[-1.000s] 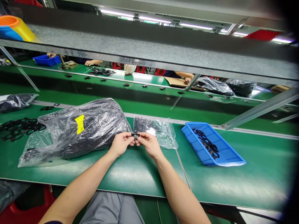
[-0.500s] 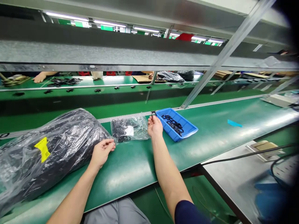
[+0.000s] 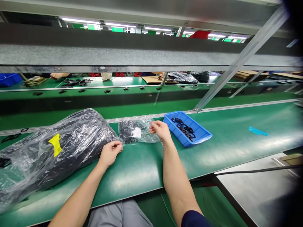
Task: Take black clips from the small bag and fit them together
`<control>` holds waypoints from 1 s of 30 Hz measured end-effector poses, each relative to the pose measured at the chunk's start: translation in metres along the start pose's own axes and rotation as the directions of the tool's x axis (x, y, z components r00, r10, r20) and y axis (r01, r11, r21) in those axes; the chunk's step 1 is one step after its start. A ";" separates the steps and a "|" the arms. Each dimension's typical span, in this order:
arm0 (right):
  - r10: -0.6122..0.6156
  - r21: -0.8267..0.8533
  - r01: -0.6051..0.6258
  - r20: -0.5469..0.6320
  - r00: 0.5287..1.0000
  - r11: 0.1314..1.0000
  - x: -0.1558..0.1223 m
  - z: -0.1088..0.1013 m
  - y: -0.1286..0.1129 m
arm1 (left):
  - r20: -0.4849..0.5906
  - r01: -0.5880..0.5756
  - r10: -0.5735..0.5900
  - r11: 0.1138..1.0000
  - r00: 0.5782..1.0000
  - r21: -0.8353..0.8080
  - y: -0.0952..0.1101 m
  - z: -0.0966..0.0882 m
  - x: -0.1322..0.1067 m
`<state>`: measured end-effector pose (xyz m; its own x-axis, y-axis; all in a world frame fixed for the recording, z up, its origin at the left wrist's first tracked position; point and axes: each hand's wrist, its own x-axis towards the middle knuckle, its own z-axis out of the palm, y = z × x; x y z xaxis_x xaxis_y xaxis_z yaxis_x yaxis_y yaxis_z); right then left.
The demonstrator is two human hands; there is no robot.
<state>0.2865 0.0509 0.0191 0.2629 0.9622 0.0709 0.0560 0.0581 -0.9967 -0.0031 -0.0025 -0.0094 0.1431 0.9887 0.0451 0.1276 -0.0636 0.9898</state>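
Note:
A small clear plastic bag (image 3: 127,130) with black parts and a white label inside lies flat on the green surface. At its lower left corner my left hand (image 3: 110,153) is closed in a pinch, fingertips on the bag's edge. My right hand (image 3: 162,130) reaches over the bag's right end with thumb and fingers pressed together; whatever they pinch is too small to make out. Just right of that hand stands a blue tray (image 3: 201,134) holding several black curved parts (image 3: 184,129).
A large clear sack (image 3: 82,142) of black parts, with a yellow tag (image 3: 55,145), fills the left side. A blue film scrap (image 3: 258,130) lies far right. A slanted metal post (image 3: 239,60) rises behind the tray. Across the divider, black parts sit along a line (image 3: 107,91); another person's hand (image 3: 59,75) shows.
My right hand has moved from beside the tray's left corner onto the right end of the small bag, fingers drawn together. My left hand stays at the bag's corner. The view has shifted left.

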 end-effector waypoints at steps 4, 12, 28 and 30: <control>-0.025 -0.645 0.347 0.453 0.891 0.681 -0.015 0.017 0.004 | 0.004 -0.007 0.007 1.000 1.000 -0.001 -0.001 0.001 -0.001; -0.159 -0.698 0.578 0.571 0.806 0.424 -0.008 0.044 0.027 | 0.009 -0.025 0.025 0.999 1.000 0.040 0.001 0.004 -0.004; -0.027 -0.624 0.661 0.719 0.695 0.416 -0.018 0.069 0.033 | 0.260 -0.274 0.163 0.833 0.952 0.480 -0.007 0.005 0.000; -0.066 -0.653 0.643 0.679 0.731 0.400 -0.021 0.074 0.033 | 0.252 -0.285 0.185 0.842 0.950 0.459 -0.008 0.005 0.001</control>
<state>0.2121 0.0526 -0.0183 -0.4652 0.8804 0.0918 0.8206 0.4678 -0.3281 0.0010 -0.0019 -0.0179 0.4068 0.8932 0.1918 0.5166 -0.3981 0.7580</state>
